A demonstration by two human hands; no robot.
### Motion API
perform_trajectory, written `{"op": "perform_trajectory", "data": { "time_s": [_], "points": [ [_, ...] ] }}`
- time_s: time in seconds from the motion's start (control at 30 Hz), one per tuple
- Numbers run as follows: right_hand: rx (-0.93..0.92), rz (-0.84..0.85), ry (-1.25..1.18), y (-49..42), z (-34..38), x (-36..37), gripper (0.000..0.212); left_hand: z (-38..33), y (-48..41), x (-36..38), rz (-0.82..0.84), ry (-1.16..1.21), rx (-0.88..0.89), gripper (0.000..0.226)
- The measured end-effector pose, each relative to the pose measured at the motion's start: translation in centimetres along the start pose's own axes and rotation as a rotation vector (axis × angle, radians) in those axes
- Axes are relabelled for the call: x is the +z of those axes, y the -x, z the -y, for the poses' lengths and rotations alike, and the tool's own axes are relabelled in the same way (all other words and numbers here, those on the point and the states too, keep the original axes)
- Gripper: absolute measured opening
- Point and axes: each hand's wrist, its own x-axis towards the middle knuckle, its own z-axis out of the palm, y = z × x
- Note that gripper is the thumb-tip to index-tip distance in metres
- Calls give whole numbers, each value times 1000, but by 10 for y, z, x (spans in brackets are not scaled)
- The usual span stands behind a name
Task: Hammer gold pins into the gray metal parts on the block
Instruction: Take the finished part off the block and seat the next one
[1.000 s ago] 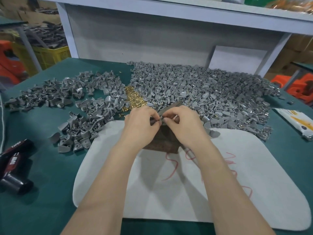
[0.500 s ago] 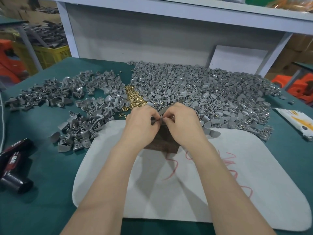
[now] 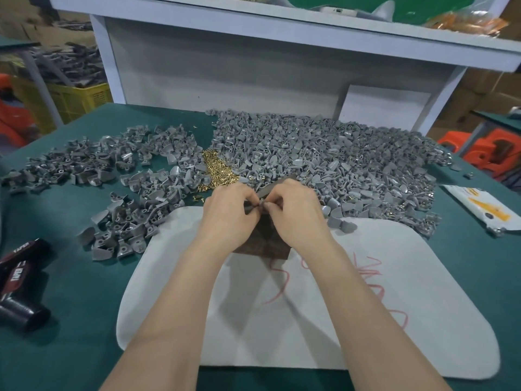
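Over the block (image 3: 262, 245), left hand (image 3: 228, 214) & right hand (image 3: 297, 213) pinch one gray part (image 3: 249, 208), prob. aligning it for the gold pins (image 3: 218, 172) heaped beyond.

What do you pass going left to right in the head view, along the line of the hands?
smaller gray parts pile → left hand → right hand → larger gray parts pile → white-and-orange packet

The right hand (image 3: 298, 215) has edged slightly left, closer to the left hand (image 3: 228, 215) pinching the gray part (image 3: 249, 208).
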Motion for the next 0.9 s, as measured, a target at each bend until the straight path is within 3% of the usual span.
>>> {"op": "perform_trajectory", "data": {
  "time_s": [0.23,0.73,0.9],
  "points": [
    [20,-69,-132,2,-6,3,6,0,0,0,-11,-14,-8,5],
    [122,8,-197,-4,-9,3,8,-3,3,-1,2,-27,-19,6],
    [96,46,-231,-2,-11,1,11,-3,4,-3,5,-7,-28,17]
  ]
}}
